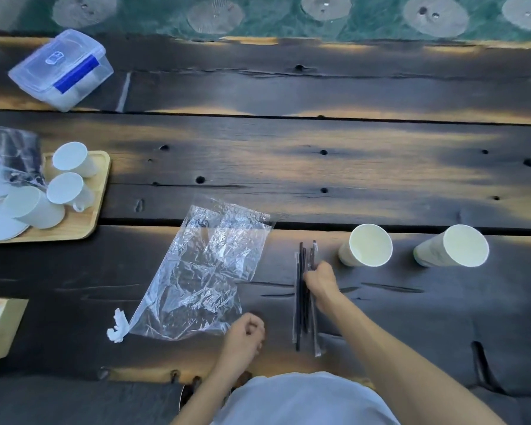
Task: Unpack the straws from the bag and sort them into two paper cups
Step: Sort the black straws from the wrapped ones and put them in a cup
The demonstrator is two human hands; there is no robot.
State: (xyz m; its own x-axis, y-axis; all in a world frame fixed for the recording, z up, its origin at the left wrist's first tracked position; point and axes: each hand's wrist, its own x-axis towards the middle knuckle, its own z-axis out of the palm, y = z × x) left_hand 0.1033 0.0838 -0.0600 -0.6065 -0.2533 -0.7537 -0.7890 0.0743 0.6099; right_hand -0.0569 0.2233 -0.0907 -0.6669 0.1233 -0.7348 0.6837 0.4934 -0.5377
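straws [301,302] flat on table, right hand [321,279] grip pinching them mid-length, left hand [247,331] curled empty

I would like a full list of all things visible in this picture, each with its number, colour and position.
table: one, dark wood, under everything
straws: a bundle, black, in clear wrappers, centre
plastic bag: one, clear, flat, left of the straws
paper cups: two, white, upright, right of the straws
tray: one, light wood, left edge, with white cups
plastic box: one, clear with blue, top left
left hand: curled, holds nothing, near the bag
right hand: grips the straws
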